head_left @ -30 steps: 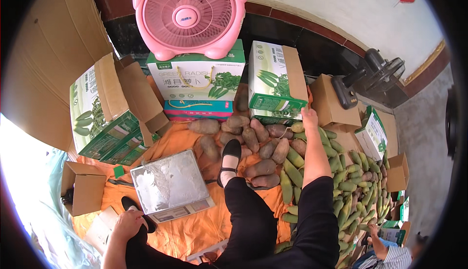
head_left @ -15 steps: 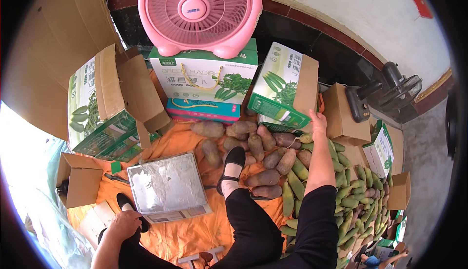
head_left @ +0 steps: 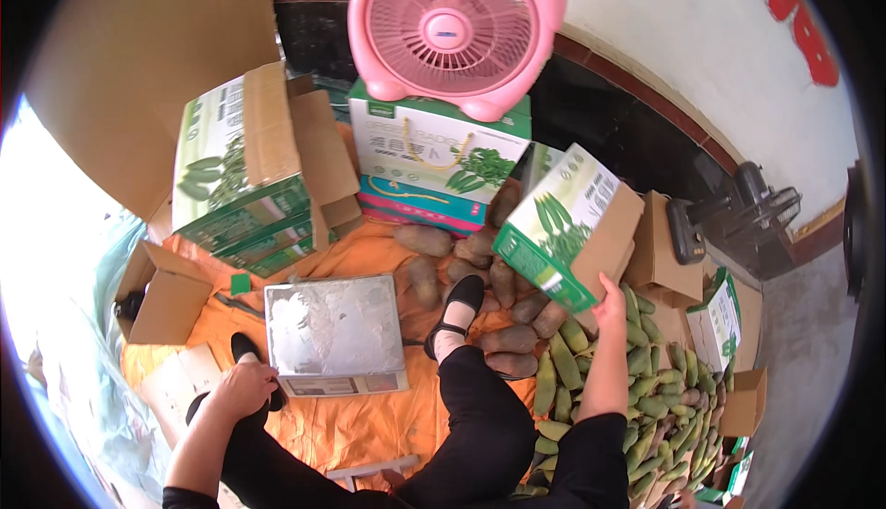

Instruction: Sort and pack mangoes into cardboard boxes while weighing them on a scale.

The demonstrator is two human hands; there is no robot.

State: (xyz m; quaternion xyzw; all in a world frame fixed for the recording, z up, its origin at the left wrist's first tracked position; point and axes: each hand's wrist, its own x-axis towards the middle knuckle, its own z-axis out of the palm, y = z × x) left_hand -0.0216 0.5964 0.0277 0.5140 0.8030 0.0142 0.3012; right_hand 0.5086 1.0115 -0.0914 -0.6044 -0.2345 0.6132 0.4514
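Note:
My right hand (head_left: 609,304) is closed on the lower corner of a green and white carton (head_left: 570,226) printed with green radishes. The carton tilts over a heap of brownish-purple sweet-potato-like roots (head_left: 506,339) and hides some of them. Long green radishes (head_left: 651,384) are piled beside and below my right forearm. My left hand (head_left: 247,389) rests on my left leg, its fingers loosely curled with nothing visible in them. A scale-like box with a worn silvery top (head_left: 332,329) stands between my feet, just right of that hand.
A pink fan (head_left: 452,34) sits on stacked gift boxes (head_left: 434,149) at the back. Open cartons (head_left: 245,163) stand at the left. A black fan (head_left: 757,195) and a brown carton (head_left: 660,255) are at the right. Orange cloth (head_left: 360,426) covers the floor.
My right hand has drawn the green and white carton nearer and lower, tilting it more. The view has shifted, so the surroundings appear further right. My left hand stays on my leg.

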